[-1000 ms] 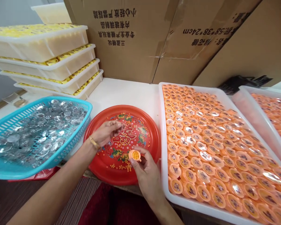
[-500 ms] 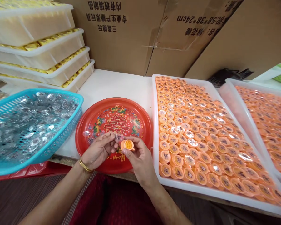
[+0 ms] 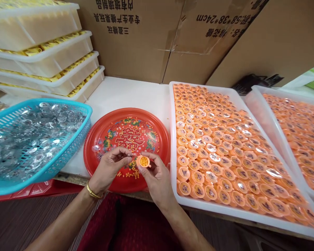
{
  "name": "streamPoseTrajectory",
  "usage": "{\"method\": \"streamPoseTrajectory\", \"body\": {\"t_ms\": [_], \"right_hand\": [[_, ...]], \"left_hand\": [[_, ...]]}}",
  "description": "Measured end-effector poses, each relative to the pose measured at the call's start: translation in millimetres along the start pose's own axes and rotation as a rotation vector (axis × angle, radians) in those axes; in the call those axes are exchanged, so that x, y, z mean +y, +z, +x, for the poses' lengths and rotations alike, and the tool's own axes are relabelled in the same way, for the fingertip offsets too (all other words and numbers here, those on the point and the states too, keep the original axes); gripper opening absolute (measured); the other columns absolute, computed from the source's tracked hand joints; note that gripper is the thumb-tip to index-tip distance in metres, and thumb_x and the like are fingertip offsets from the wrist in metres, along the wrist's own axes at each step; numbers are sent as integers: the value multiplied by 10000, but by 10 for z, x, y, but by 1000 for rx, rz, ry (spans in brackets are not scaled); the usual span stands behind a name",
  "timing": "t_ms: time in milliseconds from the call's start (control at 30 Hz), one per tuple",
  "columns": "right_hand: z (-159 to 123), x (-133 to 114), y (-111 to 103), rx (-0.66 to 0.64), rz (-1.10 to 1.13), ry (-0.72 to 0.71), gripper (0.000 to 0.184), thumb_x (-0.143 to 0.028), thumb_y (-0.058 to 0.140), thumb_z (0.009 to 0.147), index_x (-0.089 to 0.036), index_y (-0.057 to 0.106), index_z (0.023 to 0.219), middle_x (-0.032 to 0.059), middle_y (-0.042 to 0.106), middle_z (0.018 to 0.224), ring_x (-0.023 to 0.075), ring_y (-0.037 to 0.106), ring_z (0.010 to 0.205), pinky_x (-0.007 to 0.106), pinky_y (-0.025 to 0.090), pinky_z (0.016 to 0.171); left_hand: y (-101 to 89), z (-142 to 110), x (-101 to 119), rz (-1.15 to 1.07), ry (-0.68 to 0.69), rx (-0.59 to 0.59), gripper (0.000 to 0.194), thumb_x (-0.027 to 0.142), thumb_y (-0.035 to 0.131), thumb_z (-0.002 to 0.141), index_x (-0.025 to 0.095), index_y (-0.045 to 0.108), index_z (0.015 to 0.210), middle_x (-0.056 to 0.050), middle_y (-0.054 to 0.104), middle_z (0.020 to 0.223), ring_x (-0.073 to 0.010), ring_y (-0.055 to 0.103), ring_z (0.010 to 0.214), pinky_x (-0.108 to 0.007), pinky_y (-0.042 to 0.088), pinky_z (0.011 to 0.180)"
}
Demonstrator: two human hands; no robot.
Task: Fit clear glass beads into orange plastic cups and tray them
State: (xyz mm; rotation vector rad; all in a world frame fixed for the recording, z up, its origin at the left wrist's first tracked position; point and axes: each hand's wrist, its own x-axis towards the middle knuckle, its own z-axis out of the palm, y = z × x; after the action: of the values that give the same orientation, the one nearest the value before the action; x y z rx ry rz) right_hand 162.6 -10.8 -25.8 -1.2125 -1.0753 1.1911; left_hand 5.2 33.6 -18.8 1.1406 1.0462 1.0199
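Note:
My right hand (image 3: 158, 177) grips a small orange toy cup (image 3: 143, 161) filled with orange-yellow candy balls, its open mouth tipped toward me. Just left of the cup, my left hand (image 3: 108, 167) is closed, thumb against fingertips, on a clear plastic disc (image 3: 132, 154) that shows almost edge-on. Both hands are over a red round tray (image 3: 94, 127) with a printed pattern. Loose candy balls (image 3: 131, 173) lie on the tray near the hands, and a few clear discs (image 3: 96, 148) rest at its left side.
A blue basket (image 3: 68, 150) of clear discs is at left. To the right, white trays (image 3: 173, 139) hold rows of orange cups with printed tops. Stacked white crates (image 3: 81, 78) with yellow wrapped items stand back left. Cardboard boxes (image 3: 136, 52) line the rear.
The clear disc in my left hand has turned from showing its face to nearly edge-on, and the left fingers have drawn together around it. The cup has barely moved.

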Motion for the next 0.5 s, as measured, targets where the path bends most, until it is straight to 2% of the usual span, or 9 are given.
{"method": "streamPoseTrajectory", "body": {"t_ms": [100,267,333,500], "right_hand": [[-3,1,7,-9,-3,14,301,-273,627,822,-231,571,1114,29,645,1050,140,623,915,260,516,809],[3,7,28,29,73,34,330,-260,646,801,-238,527,1108,37,612,1159,146,616,992,268,519,842],[16,18,31,26,52,48,300,-267,654,794,-226,539,1068,41,629,1121,153,625,966,277,524,829],[29,42,33,-53,-14,72,302,-286,640,808,-225,569,1095,47,660,1064,183,637,957,331,528,851]], "left_hand": [[-15,-25,22,107,46,0,103,255,710,755,193,664,823,17,649,802,-91,568,744,-196,469,692],[-51,-63,167,327,117,-16,98,263,661,787,199,688,857,2,674,833,-117,602,786,-218,486,721],[-72,-76,283,414,127,-78,125,273,634,809,202,697,889,-7,685,863,-129,614,814,-232,487,746],[-33,-73,588,553,33,-328,188,263,611,815,205,656,988,15,674,796,-126,624,754,-236,492,708]]}}
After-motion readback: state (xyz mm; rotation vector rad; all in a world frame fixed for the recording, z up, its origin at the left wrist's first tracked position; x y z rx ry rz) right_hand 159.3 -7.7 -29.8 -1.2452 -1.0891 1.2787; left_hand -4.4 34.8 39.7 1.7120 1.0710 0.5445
